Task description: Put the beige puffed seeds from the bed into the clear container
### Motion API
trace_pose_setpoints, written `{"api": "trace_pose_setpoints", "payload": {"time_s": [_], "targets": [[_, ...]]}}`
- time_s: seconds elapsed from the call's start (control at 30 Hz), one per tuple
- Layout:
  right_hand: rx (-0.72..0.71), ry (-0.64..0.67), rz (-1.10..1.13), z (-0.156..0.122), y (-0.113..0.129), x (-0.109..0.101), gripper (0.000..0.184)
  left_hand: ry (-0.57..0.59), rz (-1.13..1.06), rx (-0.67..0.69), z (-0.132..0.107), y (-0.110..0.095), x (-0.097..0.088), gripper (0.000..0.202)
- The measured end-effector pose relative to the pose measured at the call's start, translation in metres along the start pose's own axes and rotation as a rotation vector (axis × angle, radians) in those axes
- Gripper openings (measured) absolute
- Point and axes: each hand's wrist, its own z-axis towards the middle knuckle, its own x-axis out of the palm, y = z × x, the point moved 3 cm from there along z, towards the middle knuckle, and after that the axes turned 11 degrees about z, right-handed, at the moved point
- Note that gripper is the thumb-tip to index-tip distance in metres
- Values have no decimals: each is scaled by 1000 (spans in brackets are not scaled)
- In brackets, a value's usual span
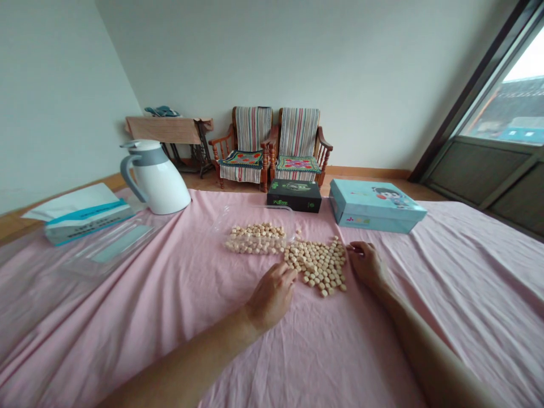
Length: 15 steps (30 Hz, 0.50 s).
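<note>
A heap of small pale biscuit-like pieces (317, 265) lies on a pink bedsheet (178, 317). To its left, more pieces sit inside a transparent plastic tub (255, 238). My left hand (271, 296) rests at the heap's lower left edge, its curled fingers against the pieces. My right hand (366, 265) lies at the heap's right edge, fingertips curled inward beside the pieces. Neither hand shows a piece held, but the fingers hide their palms.
A white thermal jug (155, 178), papers on a packet (80, 215) and a flat transparent bag (114, 243) lie at left. A black box (294, 195) and a light blue box (376, 205) stand behind the heap. Wooden armchairs stand beyond the bed.
</note>
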Motion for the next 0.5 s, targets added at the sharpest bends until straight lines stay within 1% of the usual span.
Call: {"api": "trace_pose_setpoints", "payload": {"time_s": [0.13,0.37,0.5], "targets": [[-6,-6,6,-1,0,1,28,11,-15,-15,-1,-1,-3,17],[-47,2,8,-1,-8,6,26,6,-40,-52,-1,0,-3,20],[-38,1,12,-3,-5,3,26,1,-65,-54,0,1,-5,20]]}}
